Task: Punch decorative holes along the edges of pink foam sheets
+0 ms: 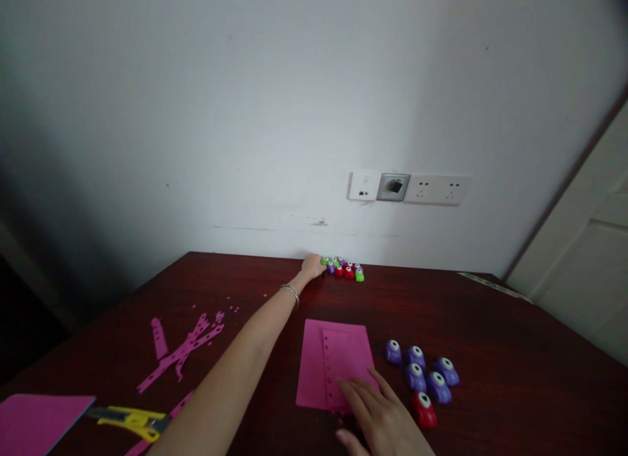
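Observation:
My left hand [313, 265] is stretched far out to the back edge of the table, a bracelet on its wrist. Its fingers are closed at a green craft punch [324, 261] on the left end of a cluster of small punches; the fingertips are partly hidden. My right hand [375, 410] lies with its fingers apart on the lower right of a pink foam sheet [346, 351], holding nothing. A narrower pink strip [330, 371] with a row of punched holes lies on that sheet.
Purple punches [416, 376] and a red punch [424, 409] stand right of the sheet. Pink offcuts [184, 348] lie on the left. A yellow utility knife [132, 419] lies beside another pink sheet [42, 420]. Wall sockets [432, 189] are behind; a long strip [495, 286] lies back right.

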Tool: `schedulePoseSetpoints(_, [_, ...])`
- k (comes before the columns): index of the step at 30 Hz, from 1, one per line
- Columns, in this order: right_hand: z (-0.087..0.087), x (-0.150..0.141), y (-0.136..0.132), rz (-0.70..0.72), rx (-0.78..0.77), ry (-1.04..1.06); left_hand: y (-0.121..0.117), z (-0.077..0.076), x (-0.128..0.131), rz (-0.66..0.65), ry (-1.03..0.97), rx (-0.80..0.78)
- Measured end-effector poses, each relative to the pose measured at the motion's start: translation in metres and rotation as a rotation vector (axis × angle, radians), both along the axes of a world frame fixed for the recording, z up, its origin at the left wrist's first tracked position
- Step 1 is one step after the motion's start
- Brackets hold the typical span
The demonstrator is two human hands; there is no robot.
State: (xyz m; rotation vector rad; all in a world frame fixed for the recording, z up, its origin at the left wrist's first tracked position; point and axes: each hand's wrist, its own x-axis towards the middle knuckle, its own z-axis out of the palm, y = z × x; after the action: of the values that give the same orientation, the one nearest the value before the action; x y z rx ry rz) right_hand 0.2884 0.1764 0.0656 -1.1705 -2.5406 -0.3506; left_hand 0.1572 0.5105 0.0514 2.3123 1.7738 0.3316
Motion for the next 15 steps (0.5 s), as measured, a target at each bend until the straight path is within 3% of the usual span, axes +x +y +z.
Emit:
schedulePoseSetpoints(4, [-0.001, 0.000, 0.000, 0.000, -0.016, 0.075, 0.000, 0.001, 0.000, 0.014, -0.027, 0.032])
schedulePoseSetpoints(15, [0.012, -0.005, -0.002, 0.028, -0.126, -0.112, -0.008, 0.005, 0.001, 0.054, -0.138, 0.062])
